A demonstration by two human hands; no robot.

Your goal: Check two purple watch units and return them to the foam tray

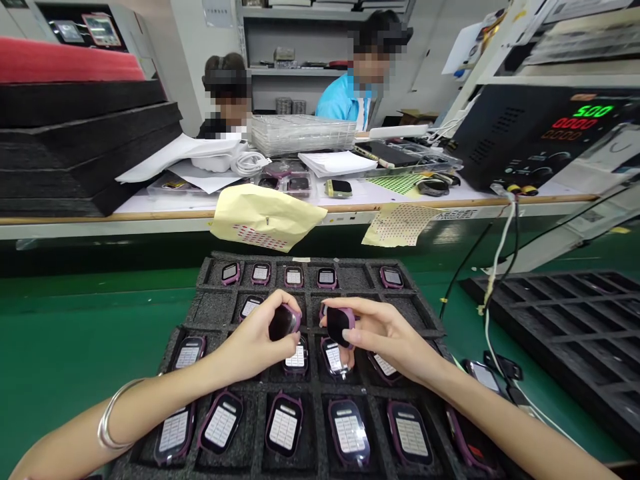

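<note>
My left hand (256, 340) is closed around a purple-cased watch body (284, 321) with a dark screen, held just above the black foam tray (210, 310). My right hand (383, 333) pinches a second purple watch body (340, 325), also dark-screened, close beside the first. Both are over the tray's middle rows. The tray's cells hold several more purple watch bodies (284, 427) lying face up with lit white screens. A silver bangle (113, 417) circles my left wrist.
A second black foam tray (565, 327) lies at the right on the green belt (75, 333). A power supply (540, 137) with cables (493, 280) stands at the back right. Yellow sheets (265, 217) hang over the far bench; two people sit behind it. Black foam stacks (75, 147) at left.
</note>
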